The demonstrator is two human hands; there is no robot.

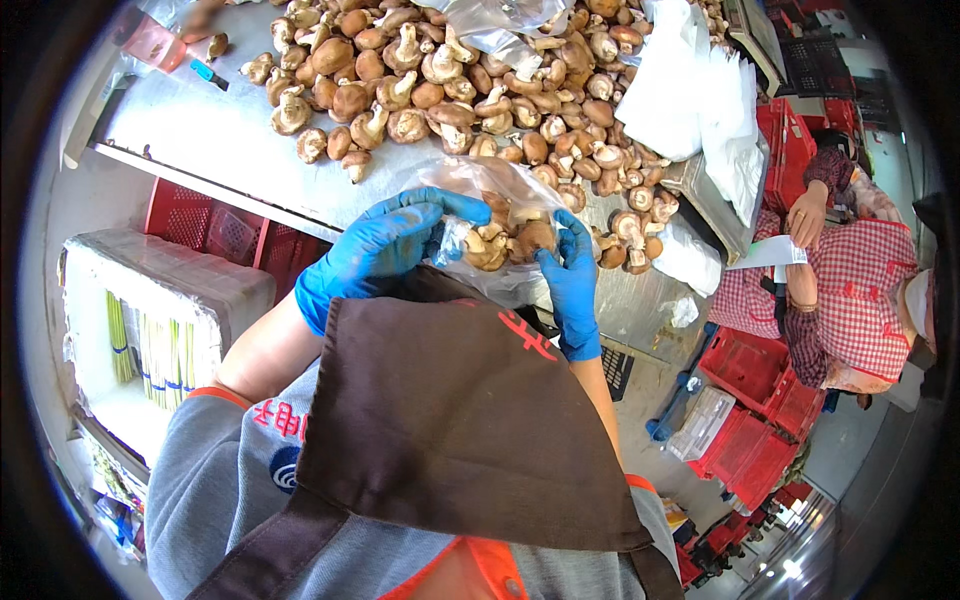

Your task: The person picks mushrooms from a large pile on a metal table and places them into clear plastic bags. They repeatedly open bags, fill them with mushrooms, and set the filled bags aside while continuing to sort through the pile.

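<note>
A clear plastic bag [517, 187] with several brown mushrooms [487, 251] inside is held between my hands at the near edge of the metal table [247, 142]. On its left side, my left hand [397, 240], in a blue glove, grips the bag's film with thumb and fingers. My right hand [570, 281], gloved in blue too, holds the bag's right side, its thumb and fingers at a mushroom. Just beyond the bag spreads a large heap of loose shiitake mushrooms [450, 82]; another clear bag [517, 22] lies on the heap.
White plastic bags [675, 82] hang over a metal edge at right. A blue-capped item [208, 73] and a pink container [154, 45] lie at upper left. A foam box [165, 255] with green stalks stands left. A person in a checked apron [855, 292] and red crates [750, 367] are at right.
</note>
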